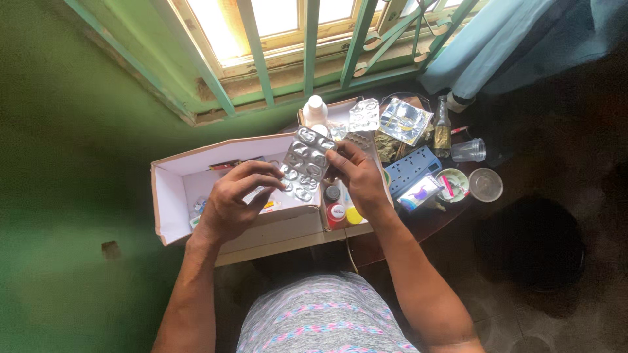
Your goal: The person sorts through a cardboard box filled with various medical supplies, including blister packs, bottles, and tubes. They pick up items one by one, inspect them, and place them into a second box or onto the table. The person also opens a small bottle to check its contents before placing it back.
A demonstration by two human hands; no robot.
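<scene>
A silver blister pack of tablets point(306, 160) is held up over an open white cardboard box point(171, 196). My left hand point(237, 198) pinches its lower left edge. The pack's right side is gripped by my right hand point(356, 176). Beneath the hands, in the right part of the box, stand small bottles with a red cap point(336, 212) and a yellow cap point(354, 216). A white bottle point(315, 111) stands at the back of the box.
More blister packs point(364, 116) and a shiny foil packet point(405, 121) lie behind. A blue power strip point(412, 167), a clear plastic cup point(470, 151), a small bowl point(453, 185) and a round lid point(486, 185) sit on the dark table at right. A barred window is above.
</scene>
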